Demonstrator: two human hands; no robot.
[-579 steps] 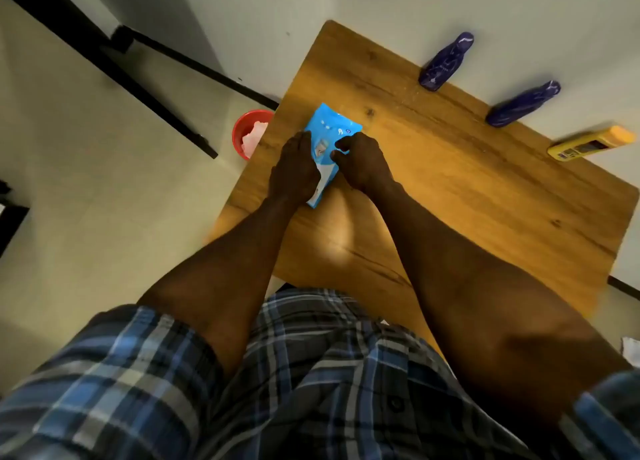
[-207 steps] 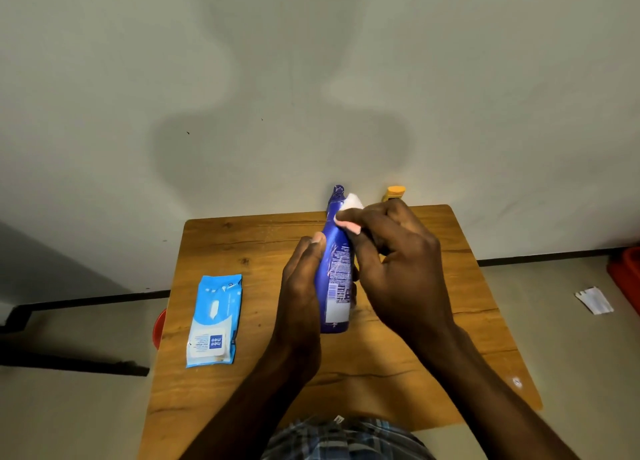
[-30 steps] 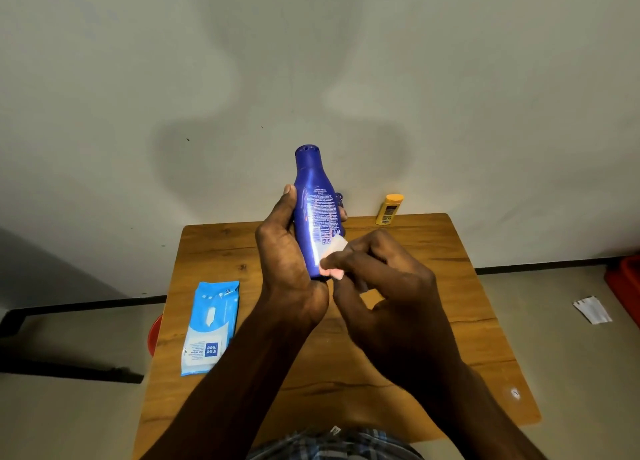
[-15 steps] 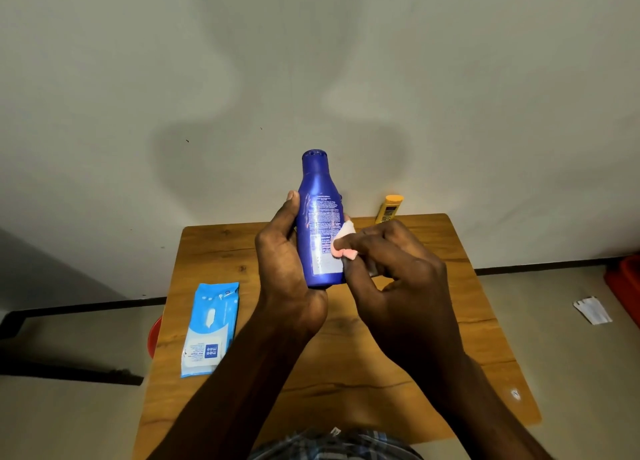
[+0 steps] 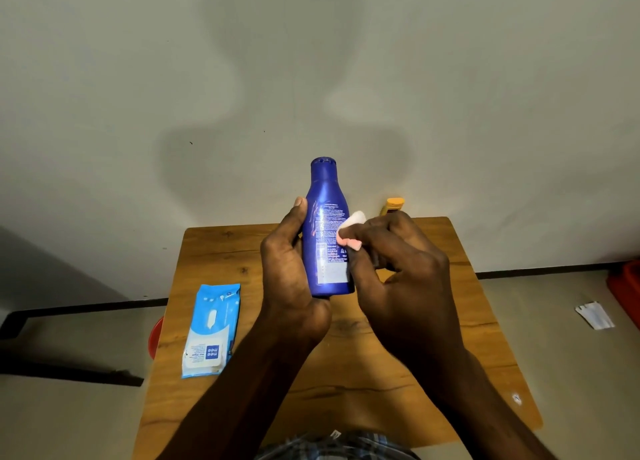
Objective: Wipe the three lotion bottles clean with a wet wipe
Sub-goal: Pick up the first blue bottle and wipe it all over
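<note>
- One blue lotion bottle [image 5: 325,231], upright in the left hand [image 5: 289,279].
- One yellow bottle [image 5: 393,206], just beyond the right hand [image 5: 401,272].
- One white wipe [image 5: 351,229], pinched in the right hand's fingers.
- One blue wipes pack [image 5: 210,326], left of the left hand.
- Two hands in all.

Looks like a plain room in somebody's home, nothing workshop-like about it. A small wood-grain worktop [image 5: 433,338] is pushed right up against a bare off-white wall [image 5: 138,79], with a dark skirting strip [image 5: 540,268] along the bottom and a pale smooth floor [image 5: 571,373]. Household stuff around: a blue pack of wet wipes [image 5: 211,328], a yellow bottle [image 5: 393,206] by the wall, a red tub [image 5: 155,335] down beside the worktop.
</note>
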